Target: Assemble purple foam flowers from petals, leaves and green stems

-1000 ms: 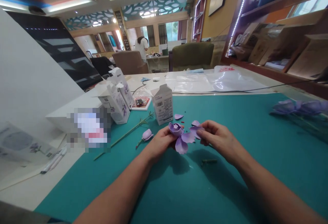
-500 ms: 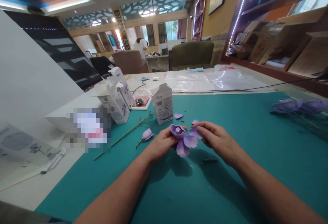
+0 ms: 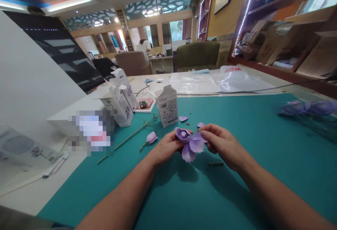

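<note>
Head-worn view, forward and down

Held petal (image 3: 199,136) now closer to the lilac flower (image 3: 188,149), overlapping in view.

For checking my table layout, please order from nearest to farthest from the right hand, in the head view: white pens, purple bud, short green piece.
From the right hand:
1. Short green piece: on the mat, toward the wearer.
2. Purple bud: left, past the left hand.
3. White pens: far left, off the mat.
</note>
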{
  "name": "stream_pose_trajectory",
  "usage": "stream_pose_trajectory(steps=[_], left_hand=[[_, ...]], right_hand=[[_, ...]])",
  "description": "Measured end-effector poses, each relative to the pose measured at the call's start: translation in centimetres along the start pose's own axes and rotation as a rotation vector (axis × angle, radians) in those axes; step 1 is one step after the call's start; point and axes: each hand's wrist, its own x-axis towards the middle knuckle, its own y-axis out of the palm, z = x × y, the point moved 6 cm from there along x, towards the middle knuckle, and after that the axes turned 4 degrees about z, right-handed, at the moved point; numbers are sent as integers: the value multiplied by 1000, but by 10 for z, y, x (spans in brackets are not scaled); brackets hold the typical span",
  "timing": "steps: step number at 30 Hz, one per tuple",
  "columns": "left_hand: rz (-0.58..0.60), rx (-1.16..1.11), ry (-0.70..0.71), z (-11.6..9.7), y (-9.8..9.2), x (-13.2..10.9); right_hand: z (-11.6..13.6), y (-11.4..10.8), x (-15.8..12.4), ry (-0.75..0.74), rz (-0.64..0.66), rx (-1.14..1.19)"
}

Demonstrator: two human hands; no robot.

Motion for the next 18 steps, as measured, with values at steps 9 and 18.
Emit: stream_pose_trajectory(steps=[9,18], left_hand=[[12,0,16,-1,1,0],[42,-34,-8,-1,5,0]], right_hand=[[2,1,-1,-8,-18,16],[5,2,-2,-14,-32,-17]])
